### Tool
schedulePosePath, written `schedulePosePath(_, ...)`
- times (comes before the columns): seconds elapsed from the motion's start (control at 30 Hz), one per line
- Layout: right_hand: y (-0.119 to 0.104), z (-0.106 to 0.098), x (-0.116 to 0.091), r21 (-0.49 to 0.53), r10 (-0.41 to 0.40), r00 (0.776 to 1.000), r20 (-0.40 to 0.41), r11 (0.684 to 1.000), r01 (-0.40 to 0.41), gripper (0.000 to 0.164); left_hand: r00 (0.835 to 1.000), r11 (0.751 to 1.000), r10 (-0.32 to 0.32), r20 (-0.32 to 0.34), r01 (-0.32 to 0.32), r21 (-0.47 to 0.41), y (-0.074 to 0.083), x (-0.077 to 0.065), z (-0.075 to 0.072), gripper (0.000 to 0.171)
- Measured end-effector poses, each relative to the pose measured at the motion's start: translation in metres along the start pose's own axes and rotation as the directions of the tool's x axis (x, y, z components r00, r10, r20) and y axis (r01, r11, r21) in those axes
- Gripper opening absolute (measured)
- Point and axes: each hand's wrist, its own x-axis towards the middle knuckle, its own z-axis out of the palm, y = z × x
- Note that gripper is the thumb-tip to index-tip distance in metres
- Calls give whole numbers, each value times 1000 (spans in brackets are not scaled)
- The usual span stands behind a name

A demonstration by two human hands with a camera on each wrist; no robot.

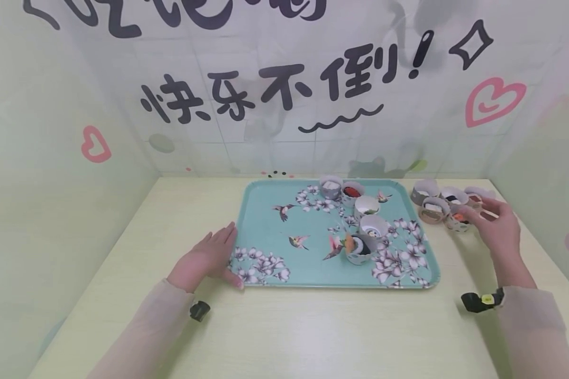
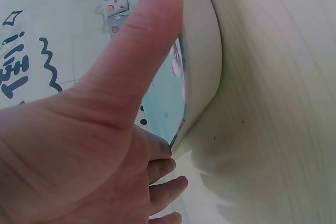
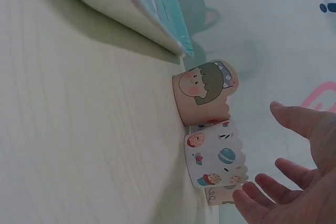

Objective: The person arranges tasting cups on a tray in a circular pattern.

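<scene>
My left hand (image 1: 207,256) lies at the left edge of a turquoise tray (image 1: 261,216) printed with flowers and hummingbirds. Its fingers are extended along the rim and the thumb is at the front corner. At the right, my right hand (image 1: 500,226) hovers with spread fingers over a group of paper baking cups. Closest to its thumb is a white patterned cup (image 3: 215,153) with something orange inside. Beside that cup stands a tan cup (image 3: 207,95) with a cartoon face. In the right wrist view nothing sits between the fingers and thumb.
Several paper cups with small food-like pieces stand on the tray's right half, among them a front cup (image 1: 359,258) with a dark-and-white roll. More cups, including a grey cup (image 1: 424,192), stand right of the tray. A printed curtain (image 1: 265,121) hangs behind the table (image 1: 284,331).
</scene>
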Motion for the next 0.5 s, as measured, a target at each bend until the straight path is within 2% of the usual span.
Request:
schedulePosePath(0.2,4,3,4,-39,-26,999,24,999,27,89,1000,1000,4,1,-4,8,-1,0,0,138)
schedulePosePath(0.5,7,6,8,-57,6,998,66,998,-2,85,1000,1000,0,2,0,-2,-1,1,0,138)
